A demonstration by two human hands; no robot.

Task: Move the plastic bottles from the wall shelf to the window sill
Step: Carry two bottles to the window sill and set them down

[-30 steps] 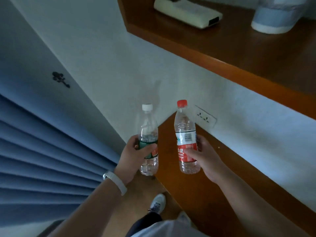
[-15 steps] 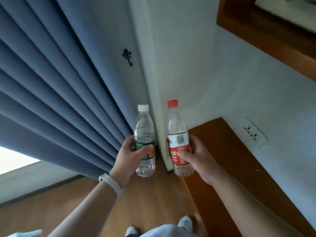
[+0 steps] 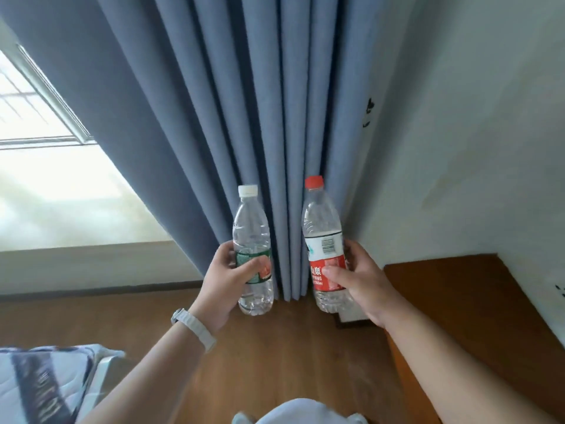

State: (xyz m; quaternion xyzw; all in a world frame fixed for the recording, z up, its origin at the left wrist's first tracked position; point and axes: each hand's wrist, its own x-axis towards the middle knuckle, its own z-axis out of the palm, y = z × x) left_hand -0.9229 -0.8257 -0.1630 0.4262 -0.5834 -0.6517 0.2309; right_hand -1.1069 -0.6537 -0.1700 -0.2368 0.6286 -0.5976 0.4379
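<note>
Left hand gripping white-capped bottle at green label, fingers and thumb curling round it. Right hand gripping red-capped bottle at red label, thumb pressing on front. Both bottles standing upright in air, side by side, not touching. Blue curtain hanging just beyond both hands. Window sill lying well left of left hand. Wooden ledge sitting right of right hand. White wristband wrapping wrist behind left hand.

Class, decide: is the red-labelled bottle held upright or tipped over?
Upright. The red-labelled bottle has its cap above its base, in the right hand.
</note>
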